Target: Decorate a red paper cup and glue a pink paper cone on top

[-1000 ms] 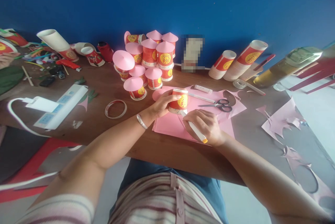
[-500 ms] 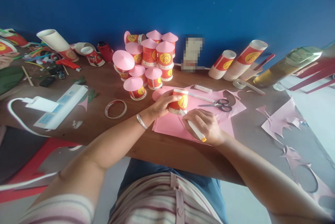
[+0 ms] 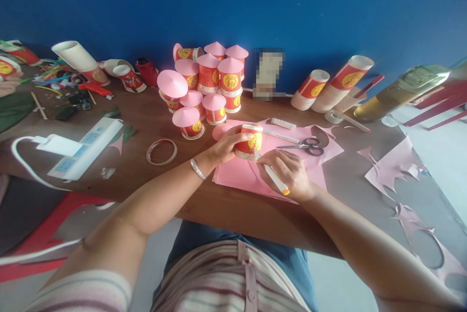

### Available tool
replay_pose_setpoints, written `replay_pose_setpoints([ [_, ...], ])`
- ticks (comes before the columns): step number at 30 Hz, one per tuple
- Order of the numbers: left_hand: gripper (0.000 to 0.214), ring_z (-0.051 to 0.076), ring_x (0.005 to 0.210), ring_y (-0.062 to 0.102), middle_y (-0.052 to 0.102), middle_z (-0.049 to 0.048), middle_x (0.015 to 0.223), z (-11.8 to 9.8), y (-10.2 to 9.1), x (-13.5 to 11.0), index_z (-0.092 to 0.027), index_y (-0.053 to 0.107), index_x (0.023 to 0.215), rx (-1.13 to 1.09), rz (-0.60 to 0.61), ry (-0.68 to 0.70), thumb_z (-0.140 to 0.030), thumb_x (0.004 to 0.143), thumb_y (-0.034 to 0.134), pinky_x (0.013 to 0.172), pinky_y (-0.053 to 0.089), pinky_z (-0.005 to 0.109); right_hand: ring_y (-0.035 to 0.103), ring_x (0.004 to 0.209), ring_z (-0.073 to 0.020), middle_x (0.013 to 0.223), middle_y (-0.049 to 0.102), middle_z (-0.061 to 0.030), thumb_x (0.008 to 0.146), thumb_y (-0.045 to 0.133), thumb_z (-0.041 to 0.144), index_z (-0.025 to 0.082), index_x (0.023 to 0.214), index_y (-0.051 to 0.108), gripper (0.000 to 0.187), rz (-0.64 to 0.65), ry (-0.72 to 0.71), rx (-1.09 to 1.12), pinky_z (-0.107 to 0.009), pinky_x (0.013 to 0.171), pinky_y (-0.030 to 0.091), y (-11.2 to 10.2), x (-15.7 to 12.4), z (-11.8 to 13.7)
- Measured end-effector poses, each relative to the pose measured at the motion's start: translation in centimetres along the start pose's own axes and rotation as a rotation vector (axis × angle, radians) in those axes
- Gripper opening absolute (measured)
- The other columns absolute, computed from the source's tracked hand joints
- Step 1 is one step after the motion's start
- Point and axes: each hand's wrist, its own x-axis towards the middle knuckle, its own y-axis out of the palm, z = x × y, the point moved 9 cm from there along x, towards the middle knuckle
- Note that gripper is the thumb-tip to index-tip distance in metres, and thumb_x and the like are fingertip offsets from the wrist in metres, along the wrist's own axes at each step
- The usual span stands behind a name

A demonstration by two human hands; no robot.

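1. Above pink paper (image 3: pixel 234 172) on the desk (image 3: pixel 138 115), the left hand (image 3: pixel 228 146) curled its fingers round a red cup (image 3: pixel 252 143), partly hiding it.
2. The right hand (image 3: pixel 286 171) pinched a white marker (image 3: pixel 273 177), tip hard to make out.
3. One pale object (image 3: pixel 269 75) was pixelated beyond recognition.
4. Stacked cups (image 3: pixel 342 82) nested inside one another.

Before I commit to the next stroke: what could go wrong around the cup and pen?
The tip of the white pen in the right hand is at the red cup's lower edge, so a slip might mark the pink paper below. The left hand grips the cup's side; squeezing too hard could dent it. The scissors lie just beyond the right hand, which could knock them.
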Motion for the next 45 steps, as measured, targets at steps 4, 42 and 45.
replay_pose_setpoints([
  [4,0.033,0.019,0.082,0.064,0.072,0.0078,0.093,-0.2,0.1,0.0,-0.014,0.073,0.105,-0.004,0.003,0.014,-0.038,0.082,0.071,0.072,0.050,0.030,0.061,0.063,-0.0129,0.075,0.066,0.0008,0.087,0.061,0.005,0.021,0.096,0.057,0.019,0.008,-0.002,0.002,-0.025,0.060,0.049,0.0,0.0,0.1],
  [42,0.041,0.023,0.098,0.068,0.076,0.0063,0.104,0.1,-1.6,0.1,-0.018,0.075,0.121,-0.087,-0.091,0.055,-0.032,0.082,0.077,0.082,0.054,0.033,0.061,0.064,-0.0120,0.076,0.066,0.0030,0.090,0.059,0.004,0.022,0.095,0.057,0.019,0.068,-0.051,0.182,-0.041,0.090,0.064,0.3,0.7,1.8],
  [45,0.045,0.024,0.100,0.068,0.076,0.0070,0.107,0.2,-1.7,0.2,-0.018,0.075,0.124,-0.117,-0.110,0.043,-0.030,0.081,0.077,0.085,0.052,0.034,0.061,0.064,-0.0120,0.075,0.065,0.0031,0.091,0.058,0.004,0.022,0.095,0.057,0.018,0.065,-0.051,0.209,-0.043,0.095,0.063,0.3,0.7,1.9],
])
